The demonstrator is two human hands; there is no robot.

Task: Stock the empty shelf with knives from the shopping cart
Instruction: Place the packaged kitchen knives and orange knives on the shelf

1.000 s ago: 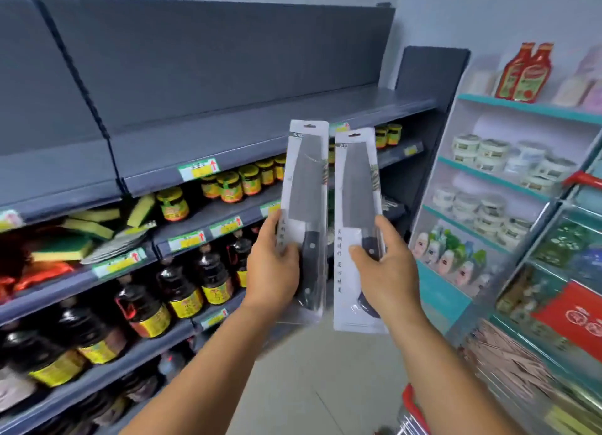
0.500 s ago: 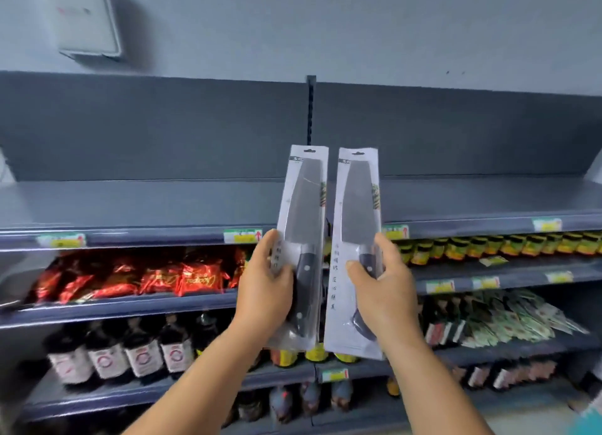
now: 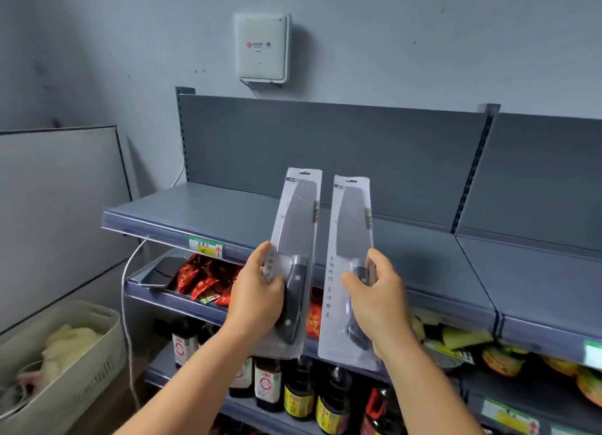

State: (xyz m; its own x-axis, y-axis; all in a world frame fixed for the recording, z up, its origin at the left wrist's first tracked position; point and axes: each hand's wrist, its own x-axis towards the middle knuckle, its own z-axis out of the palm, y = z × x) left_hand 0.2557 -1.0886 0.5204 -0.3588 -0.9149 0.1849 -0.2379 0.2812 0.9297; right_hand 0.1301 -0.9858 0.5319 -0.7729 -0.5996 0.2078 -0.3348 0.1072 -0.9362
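Observation:
Two cleaver knives in clear blister packs stand upright in front of me. My left hand [image 3: 259, 291] grips the left knife pack [image 3: 298, 226] around its black handle. My right hand [image 3: 378, 298] grips the right knife pack [image 3: 350, 236] low down, at the handle. Both packs are held side by side, a small gap apart, in the air before the front edge of the empty grey top shelf [image 3: 208, 206]. Nothing lies on that shelf. The shopping cart is out of view.
Red snack packets [image 3: 202, 280] fill the shelf below, dark sauce bottles [image 3: 298, 392] stand lower down, sponges and jars sit at the right. A white box [image 3: 262, 48] hangs on the wall above. A beige basket [image 3: 68, 353] and a white cable [image 3: 125, 304] are at the left.
My view has swung left along the shelving to its left end; the wall box and basket have come into sight. Both hands keep the same hold on the two packs.

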